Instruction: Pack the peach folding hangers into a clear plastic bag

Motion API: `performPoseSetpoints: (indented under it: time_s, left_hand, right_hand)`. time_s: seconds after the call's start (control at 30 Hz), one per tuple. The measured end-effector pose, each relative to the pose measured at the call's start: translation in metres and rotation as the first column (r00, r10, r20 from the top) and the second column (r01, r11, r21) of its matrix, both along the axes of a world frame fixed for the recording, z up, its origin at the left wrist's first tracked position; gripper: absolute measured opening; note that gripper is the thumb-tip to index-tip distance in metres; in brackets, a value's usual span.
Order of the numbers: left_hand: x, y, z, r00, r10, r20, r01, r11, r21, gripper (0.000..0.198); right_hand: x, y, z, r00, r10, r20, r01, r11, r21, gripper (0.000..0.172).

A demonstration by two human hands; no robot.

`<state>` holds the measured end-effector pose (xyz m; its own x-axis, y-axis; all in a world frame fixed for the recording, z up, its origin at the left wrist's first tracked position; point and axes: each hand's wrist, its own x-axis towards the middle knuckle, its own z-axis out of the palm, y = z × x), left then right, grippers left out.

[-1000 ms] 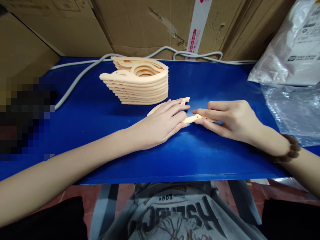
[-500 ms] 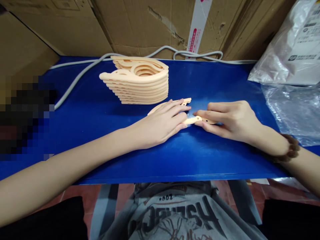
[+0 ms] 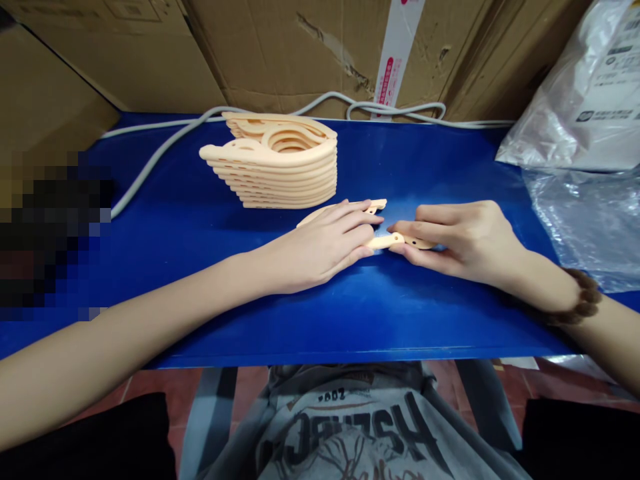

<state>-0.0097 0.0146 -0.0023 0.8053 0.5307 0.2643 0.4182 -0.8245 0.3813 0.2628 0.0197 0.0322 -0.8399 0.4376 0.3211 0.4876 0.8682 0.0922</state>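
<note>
A cream plastic folding hanger (image 3: 385, 241) lies low on the table between my hands, much of it covered by the left one. My left hand (image 3: 325, 247) reaches over it, palm down, and holds it with thumb and fingers. One arm's tip pokes out beyond the fingertips. My right hand (image 3: 460, 237) pinches the hanger's right end between thumb and fingers, by a joint with small holes. Behind the left hand stands a neat stack of matching cream hangers (image 3: 280, 167), all curved alike.
The blue table (image 3: 350, 320) has cardboard boxes (image 3: 300, 53) along its back. A white cable (image 3: 165, 150) runs along the rear and left. Clear plastic bags (image 3: 575, 100) lie at the right. A blurred dark object (image 3: 50, 233) is at the far left.
The hanger's upper arm under my left hand has shifted slightly right, its tip a little lower. My right hand keeps its pinch in nearly the same place.
</note>
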Motion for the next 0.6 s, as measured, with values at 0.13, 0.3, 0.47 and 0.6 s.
performPoseSetpoints:
  time_s: [0.13,0.3,0.47,0.6]
  left_hand:
    - [0.0003,-0.0002,0.0011,1.000,0.005,-0.012,-0.005,1.000,-0.004,0.039]
    - [0.0001,0.0000,-0.0005,1.000,-0.006,-0.011,0.006,1.000,0.020,0.040]
    - [-0.0003,0.0002,-0.0018,1.000,-0.016,-0.011,0.016,0.999,0.051,0.037]
    - [-0.0008,-0.0017,0.0020,0.999,-0.049,0.000,0.049,0.999,-0.002,0.036]
  right_hand:
    - [0.0004,-0.0013,0.0019,0.999,-0.009,0.043,0.007,0.998,0.055,0.045]
    - [0.0015,-0.0015,0.0013,1.000,-0.002,0.021,0.001,1.000,0.019,0.044]
    - [0.0024,0.0025,-0.0024,0.998,0.037,-0.052,-0.042,0.995,-0.096,0.035]
    - [0.0006,0.0025,-0.0002,0.995,0.083,-0.061,-0.092,0.979,-0.182,0.032]
